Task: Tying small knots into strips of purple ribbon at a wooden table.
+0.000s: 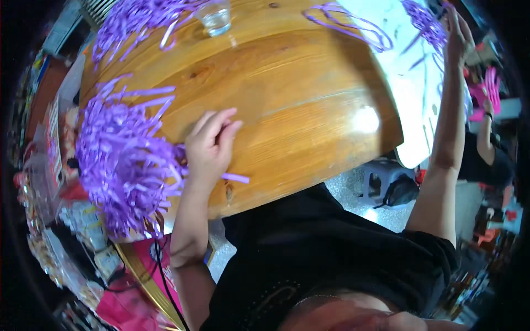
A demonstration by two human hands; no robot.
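Observation:
My left hand (208, 144) hovers over the left side of the wooden table, fingers loosely bent, thumb apart from the index finger, nothing between them. Beside it lies a big heap of shiny purple ribbon strips (124, 160), one strip end poking out past my wrist. My right arm reaches far to the upper right. There my right hand (457, 36) is closed at a bundle of purple ribbon (424, 23), its fingertips seemingly pinching a strand; the grip is small and near the picture's edge.
The brown wooden table (309, 110) adjoins a white surface (406, 77) on the right. A clear glass of water (214, 19) stands near another purple ribbon heap (138, 22). A ribbon loop (353, 25) spans both surfaces. Below is a grey stool (381, 179). Another person (491, 143) holds pink strips.

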